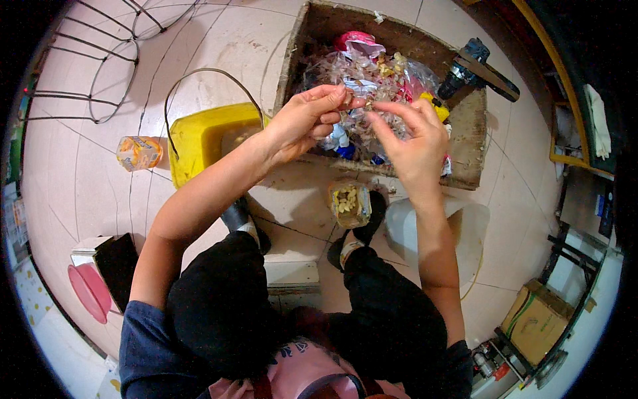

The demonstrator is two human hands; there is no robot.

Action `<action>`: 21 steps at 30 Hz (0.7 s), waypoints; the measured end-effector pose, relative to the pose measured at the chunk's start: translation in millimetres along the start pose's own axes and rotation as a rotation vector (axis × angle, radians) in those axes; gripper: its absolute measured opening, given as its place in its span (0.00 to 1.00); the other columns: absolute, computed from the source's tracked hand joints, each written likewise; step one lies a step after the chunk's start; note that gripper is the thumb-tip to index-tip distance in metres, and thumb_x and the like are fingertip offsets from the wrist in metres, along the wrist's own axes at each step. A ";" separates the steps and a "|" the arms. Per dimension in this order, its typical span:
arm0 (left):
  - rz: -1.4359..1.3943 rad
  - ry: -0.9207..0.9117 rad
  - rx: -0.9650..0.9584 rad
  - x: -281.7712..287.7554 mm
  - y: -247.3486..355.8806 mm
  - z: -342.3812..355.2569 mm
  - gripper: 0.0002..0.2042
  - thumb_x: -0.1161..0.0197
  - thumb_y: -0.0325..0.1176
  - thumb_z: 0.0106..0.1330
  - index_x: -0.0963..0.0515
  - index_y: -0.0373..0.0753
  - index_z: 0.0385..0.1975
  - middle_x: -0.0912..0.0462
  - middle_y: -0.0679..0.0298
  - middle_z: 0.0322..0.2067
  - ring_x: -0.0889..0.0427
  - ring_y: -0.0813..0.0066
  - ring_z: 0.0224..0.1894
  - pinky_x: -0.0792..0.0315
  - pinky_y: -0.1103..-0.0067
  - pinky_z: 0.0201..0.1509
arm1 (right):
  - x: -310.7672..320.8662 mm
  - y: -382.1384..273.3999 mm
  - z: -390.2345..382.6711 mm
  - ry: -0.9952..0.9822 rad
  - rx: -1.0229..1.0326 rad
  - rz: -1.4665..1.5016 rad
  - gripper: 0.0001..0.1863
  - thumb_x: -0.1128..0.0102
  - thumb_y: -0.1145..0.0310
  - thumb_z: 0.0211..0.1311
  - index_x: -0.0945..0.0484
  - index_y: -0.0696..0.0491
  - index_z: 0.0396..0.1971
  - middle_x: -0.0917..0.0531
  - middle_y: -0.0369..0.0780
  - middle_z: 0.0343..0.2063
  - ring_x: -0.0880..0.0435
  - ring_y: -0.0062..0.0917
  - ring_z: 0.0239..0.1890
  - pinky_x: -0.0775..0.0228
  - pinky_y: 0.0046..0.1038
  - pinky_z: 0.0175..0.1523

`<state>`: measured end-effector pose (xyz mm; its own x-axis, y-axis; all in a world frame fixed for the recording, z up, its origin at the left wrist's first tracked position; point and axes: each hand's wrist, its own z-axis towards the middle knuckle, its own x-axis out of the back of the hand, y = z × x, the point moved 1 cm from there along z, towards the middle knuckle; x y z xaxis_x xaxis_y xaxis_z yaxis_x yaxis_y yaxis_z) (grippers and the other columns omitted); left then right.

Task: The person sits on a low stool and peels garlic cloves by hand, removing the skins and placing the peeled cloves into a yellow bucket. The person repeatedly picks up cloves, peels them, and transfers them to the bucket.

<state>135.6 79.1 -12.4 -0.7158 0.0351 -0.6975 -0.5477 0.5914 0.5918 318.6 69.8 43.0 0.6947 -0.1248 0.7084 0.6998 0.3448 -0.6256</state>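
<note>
Over the wooden box my left hand [307, 121] is closed, thumb against the fingers, on a small brownish piece [347, 98] that looks like a garlic clove. My right hand [420, 138] faces it with thumb and forefinger slightly apart. A tiny pale bit [369, 104] shows between the fingertips of both hands; I cannot tell whether the right touches it. Below them the box [468, 156] holds a heap of papery, pale brown skins [349, 126] mixed with plastic scraps. By my right foot stands a clear plastic tub [351, 219] with several pale, peeled cloves [347, 198] inside.
A yellow bucket [185, 133] with a raised handle stands left of the box, beside an orange-labelled jar [139, 153]. A black tool [473, 70] rests on the box's right rim. By my right knee is a whitish bucket [409, 226]. Wire racks [109, 73] stand far left.
</note>
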 end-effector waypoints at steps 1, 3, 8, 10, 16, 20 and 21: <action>-0.040 0.005 0.021 0.3 -3.7 1.1 0.10 0.45 0.40 0.68 0.26 0.42 0.43 0.21 0.73 0.35 0.41 0.94 0.19 0.49 0.94 0.15 | -2.1 -5.6 -0.4 -0.008 0.030 0.007 0.11 0.27 0.65 0.44 0.15 0.48 0.31 0.28 0.37 0.22 0.25 0.28 0.26 0.32 0.28 0.31; -0.083 0.003 0.042 0.1 -9.4 1.0 0.11 0.44 0.40 0.68 0.25 0.42 0.43 0.21 0.73 0.34 0.40 0.94 0.19 0.49 0.94 0.15 | -11.5 -4.0 -0.9 0.032 0.093 0.004 0.08 0.29 0.66 0.44 0.15 0.48 0.28 0.29 0.37 0.21 0.26 0.27 0.24 0.34 0.28 0.29; 0.074 0.090 -0.040 1.8 -12.4 -0.6 0.12 0.41 0.37 0.66 0.23 0.39 0.44 0.20 0.72 0.34 0.31 0.90 0.25 0.37 0.91 0.24 | -19.4 -1.2 -2.2 0.024 0.088 0.054 0.07 0.30 0.68 0.46 0.15 0.50 0.28 0.29 0.37 0.20 0.26 0.28 0.22 0.34 0.29 0.27; 0.166 0.173 -0.088 -0.5 -13.4 0.7 0.12 0.40 0.36 0.65 0.23 0.38 0.44 0.20 0.71 0.35 0.28 0.88 0.29 0.33 0.89 0.30 | -18.7 -2.2 -2.2 0.031 0.094 0.039 0.06 0.31 0.69 0.46 0.16 0.51 0.26 0.28 0.37 0.20 0.26 0.28 0.22 0.34 0.29 0.27; 0.262 0.187 -0.114 -3.6 -16.1 2.2 0.13 0.39 0.36 0.65 0.23 0.36 0.44 0.19 0.67 0.38 0.25 0.83 0.34 0.30 0.84 0.38 | -17.5 -2.1 -0.2 0.077 0.105 0.068 0.05 0.32 0.71 0.45 0.18 0.52 0.25 0.27 0.38 0.21 0.24 0.29 0.24 0.32 0.30 0.29; 0.136 0.038 -0.014 -9.9 -10.0 -4.6 0.13 0.40 0.36 0.65 0.23 0.39 0.46 0.19 0.66 0.39 0.31 0.89 0.24 0.36 0.90 0.24 | -11.2 10.2 6.4 0.081 0.031 -0.020 0.06 0.32 0.70 0.45 0.18 0.52 0.26 0.26 0.39 0.22 0.23 0.32 0.26 0.31 0.31 0.32; 0.106 -0.012 0.024 -12.0 -8.1 -6.8 0.13 0.40 0.37 0.65 0.23 0.40 0.47 0.19 0.66 0.40 0.33 0.91 0.22 0.39 0.91 0.21 | -11.6 14.5 6.6 0.085 0.019 -0.049 0.07 0.31 0.70 0.45 0.18 0.52 0.26 0.26 0.39 0.23 0.23 0.32 0.26 0.31 0.31 0.32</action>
<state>145.6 68.4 -6.1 -0.7636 0.1084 -0.6365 -0.4584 0.6032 0.6527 319.6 82.5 27.9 0.6717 -0.2202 0.7073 0.7307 0.3540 -0.5838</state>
